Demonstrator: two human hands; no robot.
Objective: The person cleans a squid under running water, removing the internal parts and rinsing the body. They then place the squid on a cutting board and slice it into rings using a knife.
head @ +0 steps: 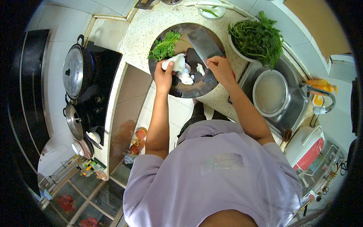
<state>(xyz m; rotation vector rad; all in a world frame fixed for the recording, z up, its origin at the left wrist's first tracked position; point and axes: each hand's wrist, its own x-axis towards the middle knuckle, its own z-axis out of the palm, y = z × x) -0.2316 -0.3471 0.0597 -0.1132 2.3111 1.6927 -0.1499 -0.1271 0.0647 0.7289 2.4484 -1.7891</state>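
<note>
In my left hand [164, 76] is a pale, smooth piece of soft white food [178, 62], possibly squid, pinched between thumb and fingers. Below its edge, more white pieces [185, 78] rest on a round, dark wooden chopping board [181, 91]. One small white scrap [200, 69] lies apart, to their right. My right hand [220, 69] is closed at the near end of a cleaver [202, 42], whose broad blade points away over the board. The hand hides most of the handle. Green leafy herbs [167, 45] lie at the board's far left.
A bowl heaped with leafy greens [255, 39] stands right of the board. Cloudy water fills a basin [270, 93] in the sink [296, 113] under a faucet [329, 99]. On the left stove [93, 90] sits a lidded wok [74, 71]. A plate with green scallion [212, 12] stands behind.
</note>
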